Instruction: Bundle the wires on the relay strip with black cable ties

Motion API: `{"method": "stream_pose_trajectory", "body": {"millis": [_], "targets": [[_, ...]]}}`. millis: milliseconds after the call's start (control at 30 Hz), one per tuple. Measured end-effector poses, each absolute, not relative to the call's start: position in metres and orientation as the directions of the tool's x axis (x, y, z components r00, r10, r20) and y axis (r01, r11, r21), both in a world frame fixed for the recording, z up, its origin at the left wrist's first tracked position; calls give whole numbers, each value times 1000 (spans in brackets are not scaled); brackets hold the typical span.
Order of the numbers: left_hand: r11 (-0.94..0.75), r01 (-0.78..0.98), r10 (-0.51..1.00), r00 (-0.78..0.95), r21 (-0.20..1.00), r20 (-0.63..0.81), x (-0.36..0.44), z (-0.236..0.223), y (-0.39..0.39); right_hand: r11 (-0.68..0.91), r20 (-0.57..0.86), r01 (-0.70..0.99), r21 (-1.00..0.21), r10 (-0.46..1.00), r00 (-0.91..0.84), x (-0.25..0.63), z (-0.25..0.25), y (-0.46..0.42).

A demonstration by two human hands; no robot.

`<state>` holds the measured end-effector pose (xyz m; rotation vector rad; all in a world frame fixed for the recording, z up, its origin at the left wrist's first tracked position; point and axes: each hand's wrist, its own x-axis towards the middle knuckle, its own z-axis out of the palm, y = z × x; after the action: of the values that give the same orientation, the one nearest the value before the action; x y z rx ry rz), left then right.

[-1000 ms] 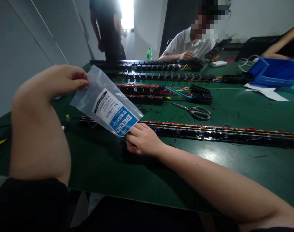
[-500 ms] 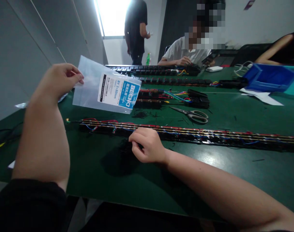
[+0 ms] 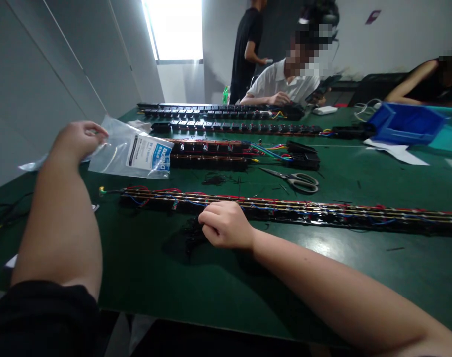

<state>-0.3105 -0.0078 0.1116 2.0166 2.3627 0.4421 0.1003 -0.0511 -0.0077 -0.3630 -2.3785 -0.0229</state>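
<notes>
My left hand (image 3: 77, 139) is closed, pinching the upper left corner of a clear plastic bag (image 3: 114, 148) with a white and blue label. The bag hangs over the table's left side, in front of the end of a wired black strip (image 3: 211, 161). My right hand (image 3: 227, 224) is closed around a bunch of thin black cable ties (image 3: 194, 233), whose ends stick out to the left. That hand is just in front of a long black strip (image 3: 322, 213) carrying red and blue wires and brass-coloured rails. How many ties are inside my fist is hidden.
Scissors (image 3: 296, 179) lie behind the near strip, beside a small pile of black scraps (image 3: 214, 178). More black strips (image 3: 240, 128) lie farther back. A blue bin (image 3: 404, 121) and white paper (image 3: 397, 151) are at the right. A person in white (image 3: 270, 82) sits across the green table (image 3: 166, 292).
My left hand has moved the bag left and down toward the table. My right hand stays nearly in place with the cable ties. The standing person in the background has shifted right.
</notes>
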Motion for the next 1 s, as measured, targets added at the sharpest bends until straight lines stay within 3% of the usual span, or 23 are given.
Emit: {"method": "stream_pose_trajectory", "body": {"millis": [100,300,333,400,533,633,733,867,933,1000], "targets": [[117,928,891,-255,353,376,-266,133,-22,946,671,313,-81,284,-685,102,-4,-49],[-290,763,793,-146,577,591,-184,156,-44,942,693,334,47,210,-690,123,41,-35],[-336,716,793,-136,612,594,-174,155,-45,921,749,373,115,167,-641,131,56,-33],[-432,621,778,-110,654,619,-155,150,-43,824,857,555,117,199,-476,148,90,-32],[-602,462,734,0,651,679,-111,133,-41,689,779,707,160,352,-519,181,144,-41],[-605,372,781,107,704,615,-84,120,-42,712,658,702,25,517,-547,197,161,-45],[-528,431,847,210,732,488,-71,111,-40,658,427,708,-257,734,-527,214,164,-34],[-399,565,915,190,722,357,-76,109,-31,326,299,746,-581,938,-177,261,155,4],[-351,627,936,244,695,252,-83,110,-27,118,245,781,-614,969,46,293,146,24],[-336,702,932,346,628,111,-87,110,-25,-174,257,865,-470,911,323,322,138,38]]}}
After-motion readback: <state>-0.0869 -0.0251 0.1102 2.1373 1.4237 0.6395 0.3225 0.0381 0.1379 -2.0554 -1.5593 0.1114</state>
